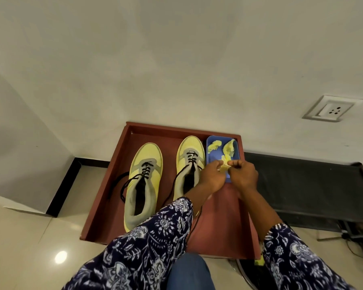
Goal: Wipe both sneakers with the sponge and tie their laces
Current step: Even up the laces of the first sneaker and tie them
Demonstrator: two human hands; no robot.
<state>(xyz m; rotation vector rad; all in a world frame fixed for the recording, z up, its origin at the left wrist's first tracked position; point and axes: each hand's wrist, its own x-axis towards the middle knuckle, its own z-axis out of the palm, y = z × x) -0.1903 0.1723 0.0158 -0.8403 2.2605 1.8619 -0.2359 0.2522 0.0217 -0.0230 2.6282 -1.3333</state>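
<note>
While both hands meet at centre frame, the left hand (211, 177) and right hand (242, 174) pinch a yellow sponge piece (224, 165) between curled fingers, above a blue tray (210, 159) holding more scraps. Just left stand two yellow sneakers (144, 181), black laces (122, 185) loose, inside a red-brown wooden tray (222, 225).

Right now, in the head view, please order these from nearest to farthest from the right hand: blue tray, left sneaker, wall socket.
1. Blue tray: directly under the right hand.
2. Left sneaker: on the brown platform, far left.
3. Wall socket: upper right, on the wall.
</note>
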